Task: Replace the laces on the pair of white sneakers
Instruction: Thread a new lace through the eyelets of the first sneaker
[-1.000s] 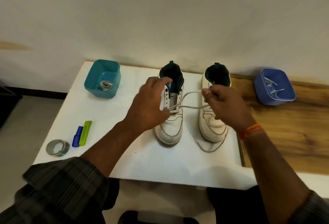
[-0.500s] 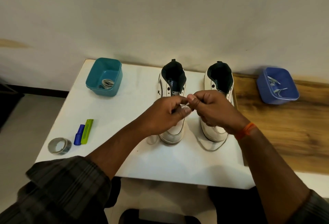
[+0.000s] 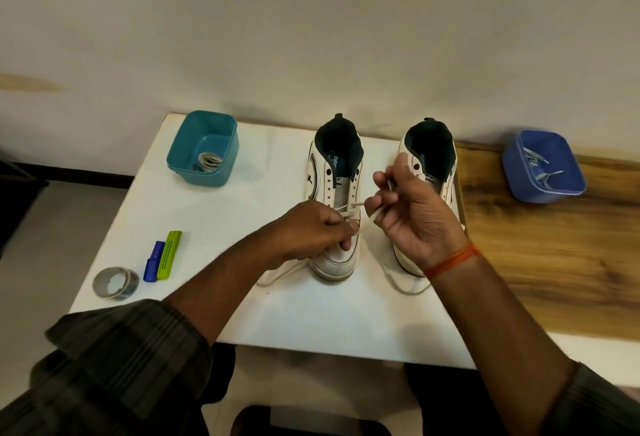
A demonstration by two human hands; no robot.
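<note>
Fingers point(image 3: 375, 200) of the right hand point(image 3: 415, 217) were pinched on a white lace point(image 3: 356, 206), lifted just above the gap between the two sneakers. The left hand point(image 3: 311, 231) lay curled over the lower eyelets of the left sneaker point(image 3: 334, 255), its fingers gripping the same lace where it crossed the tongue. That lace ran only through the lowest holes; the upper eyelets stood bare, so by my judgement the lacing of this shoe was at an early stage.

Both shoes stood side by side on the white tabletop point(image 3: 242, 221), toes toward the person. The right sneaker point(image 3: 429, 165) was partly hidden behind the right hand, with a loose strand point(image 3: 401, 288) trailing off its toe.

A flat cloth lace like this would likely be light, limp and easily twisted. It is best taken near its stiff tip for threading, with the shoe steadied by its upper, since an empty canvas shoe would probably slide readily.

A teal bin point(image 3: 202, 148) held a coiled lace. A blue bin point(image 3: 543, 165) on the wooden surface held pale strips, too small to identify.
</note>
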